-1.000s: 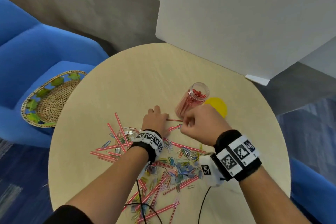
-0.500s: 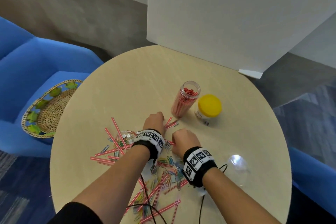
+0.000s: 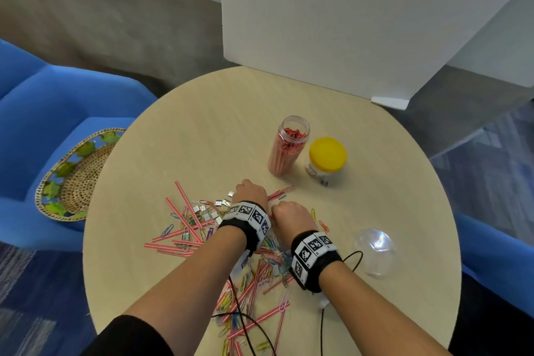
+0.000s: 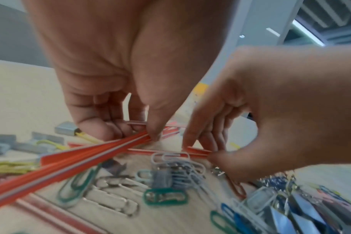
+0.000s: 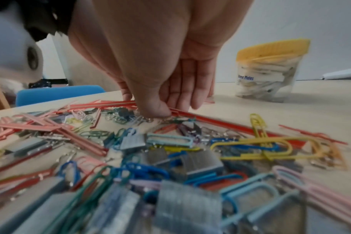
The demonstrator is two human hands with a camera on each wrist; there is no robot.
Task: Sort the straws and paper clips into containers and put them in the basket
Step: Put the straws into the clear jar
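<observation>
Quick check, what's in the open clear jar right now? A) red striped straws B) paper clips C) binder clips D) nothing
A: in the head view the lidless clear jar standing beside the yellow-lidded jar is packed with upright red striped straws, while the paper clips lie loose on the table.

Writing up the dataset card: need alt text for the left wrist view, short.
Close-up from the left wrist: the left hand pinches red-and-white straws against the table, while the right hand pinches another straw beside it. Coloured paper clips and small metal clips lie scattered in front, blurred.
</observation>
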